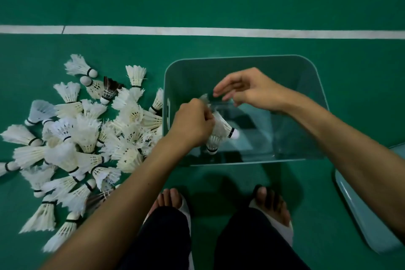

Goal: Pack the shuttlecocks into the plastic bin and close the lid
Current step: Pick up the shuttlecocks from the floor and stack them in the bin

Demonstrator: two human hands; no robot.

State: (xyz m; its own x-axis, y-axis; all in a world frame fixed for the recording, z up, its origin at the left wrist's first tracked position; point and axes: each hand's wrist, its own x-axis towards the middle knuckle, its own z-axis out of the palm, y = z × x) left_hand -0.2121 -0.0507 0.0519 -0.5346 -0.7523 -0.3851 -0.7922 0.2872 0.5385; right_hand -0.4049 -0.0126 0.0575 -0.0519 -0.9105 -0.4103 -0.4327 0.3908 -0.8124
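Note:
A clear plastic bin [241, 60] stands open on the green court floor. My left hand [192, 123] is inside its left side, closed on a white shuttlecock [223, 126] by the feathers, cork pointing right. Another shuttlecock [212, 143] lies on the bin floor just below it. My right hand [247, 90] hovers above the bin's middle with fingers spread and nothing in it. A large pile of white shuttlecocks [83, 136] lies on the floor left of the bin, with one dark-feathered shuttlecock [109, 89] among them.
The bin's pale lid [363, 210] lies flat on the floor at the right, partly under my right forearm. My two feet in white open-toed slippers [173, 201] stand just in front of the bin. A white court line [197, 31] runs across behind it.

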